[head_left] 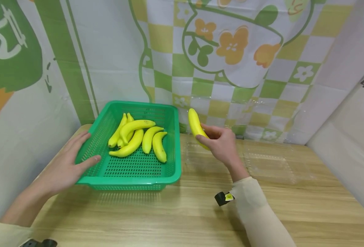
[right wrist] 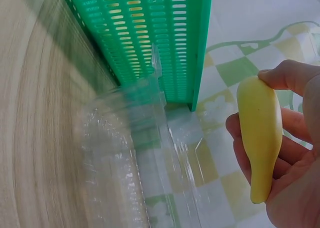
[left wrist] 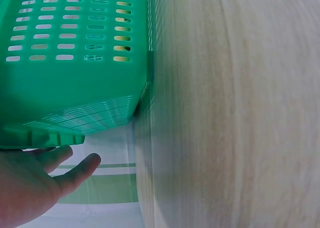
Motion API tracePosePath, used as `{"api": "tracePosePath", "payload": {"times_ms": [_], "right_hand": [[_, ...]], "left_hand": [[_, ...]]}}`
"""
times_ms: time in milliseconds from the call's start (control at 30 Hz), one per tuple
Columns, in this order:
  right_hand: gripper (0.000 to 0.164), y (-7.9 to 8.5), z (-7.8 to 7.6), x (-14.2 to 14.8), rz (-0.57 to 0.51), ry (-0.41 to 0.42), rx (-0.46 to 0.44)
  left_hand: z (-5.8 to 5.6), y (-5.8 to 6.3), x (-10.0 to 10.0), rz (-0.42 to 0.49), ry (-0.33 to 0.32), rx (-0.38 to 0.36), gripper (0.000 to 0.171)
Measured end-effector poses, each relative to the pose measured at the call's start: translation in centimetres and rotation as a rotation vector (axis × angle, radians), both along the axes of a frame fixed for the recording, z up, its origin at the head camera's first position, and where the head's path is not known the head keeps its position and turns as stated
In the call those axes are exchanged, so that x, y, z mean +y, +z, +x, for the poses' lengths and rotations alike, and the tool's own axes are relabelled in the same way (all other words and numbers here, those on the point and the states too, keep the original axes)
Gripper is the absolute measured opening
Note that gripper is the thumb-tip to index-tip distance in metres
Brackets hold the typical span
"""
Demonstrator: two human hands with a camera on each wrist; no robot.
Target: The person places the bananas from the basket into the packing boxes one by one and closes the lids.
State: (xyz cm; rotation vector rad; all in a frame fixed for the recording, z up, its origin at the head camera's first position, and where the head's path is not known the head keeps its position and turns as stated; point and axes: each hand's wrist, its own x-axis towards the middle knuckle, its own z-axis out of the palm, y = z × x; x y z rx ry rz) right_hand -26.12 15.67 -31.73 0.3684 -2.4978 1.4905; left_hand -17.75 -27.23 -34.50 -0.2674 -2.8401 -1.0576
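A green plastic basket (head_left: 129, 179) with slotted walls stands on the wooden table, several yellow bananas (head_left: 129, 145) lying loosely in it. At its near left corner rests my left hand (head_left: 63, 168), thumb over the rim and the other fingers fairly straight along the outer side. My right hand (head_left: 220, 142) holds one banana (head_left: 195, 123) in the air, just right of the basket. In the right wrist view, thumb and fingers grip this banana (right wrist: 260, 123) from opposite sides. Below that hand is a clear plastic clamshell box (head_left: 270, 161), its lid raised at the back.
Behind the basket and box hangs a patterned cloth (head_left: 182, 65) with green and yellow checks. White sheets close off both sides. Bare wooden table (head_left: 157, 219) stretches along the front. The transparent box walls (right wrist: 172, 153) stand close to the basket's right side.
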Motion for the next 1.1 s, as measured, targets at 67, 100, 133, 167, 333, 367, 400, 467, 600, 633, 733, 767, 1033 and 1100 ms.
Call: {"api": "tracePosePath", "payload": {"times_ms": [67,100,133,167,333,367,400,467,600,633,733,767,1033,1100], "right_hand": [[0.044,0.0,0.0,0.2,0.01,-0.011,-0.002],[0.044,-0.1,0.0,0.2,0.01,-0.012,-0.005],[0.044,-0.1,-0.1,0.3,0.01,-0.015,-0.008],[0.044,-0.1,-0.1,0.4,0.008,-0.018,-0.012],[0.043,-0.2,-0.3,0.7,0.007,-0.03,-0.035],[0.043,-0.2,-0.3,0.7,0.011,-0.031,-0.039],[0.043,-0.2,-0.3,0.7,0.016,-0.03,-0.041],[0.043,-0.2,-0.4,0.8,0.02,-0.03,-0.043],[0.043,-0.3,-0.4,1.1,0.022,-0.034,-0.045],[0.043,-0.3,-0.5,1.1,0.022,-0.036,-0.045],[0.043,-0.5,-0.5,1.2,0.027,-0.042,-0.045],[0.043,-0.5,-0.6,1.2,0.03,-0.044,-0.045],[0.043,-0.6,-0.7,1.4,0.035,-0.049,-0.048],[0.043,-0.6,-0.8,1.4,0.032,-0.051,-0.047]], "left_hand": [[0.0,0.0,0.0,-0.001,-0.001,0.002,0.086],[0.0,0.0,0.0,-0.002,-0.001,0.003,0.086],[0.0,0.0,0.0,-0.004,-0.001,0.002,0.086],[0.0,0.0,0.0,-0.005,-0.001,0.001,0.086],[0.0,0.0,-0.1,-0.004,-0.005,0.004,0.086],[0.0,0.0,-0.1,-0.001,-0.006,0.006,0.086],[0.0,0.0,-0.1,0.001,-0.007,0.009,0.085],[0.0,0.0,-0.1,0.006,-0.01,0.012,0.085],[-0.1,-0.1,-0.1,0.012,-0.016,0.011,0.085],[-0.1,-0.2,-0.1,0.011,-0.017,0.011,0.085],[-0.1,-0.2,-0.1,0.011,-0.016,0.011,0.085],[-0.1,-0.2,-0.1,0.01,-0.016,0.009,0.085],[-0.1,-0.1,-0.1,0.019,-0.014,0.006,0.085],[-0.1,-0.2,-0.1,0.023,-0.014,0.007,0.085]]}}
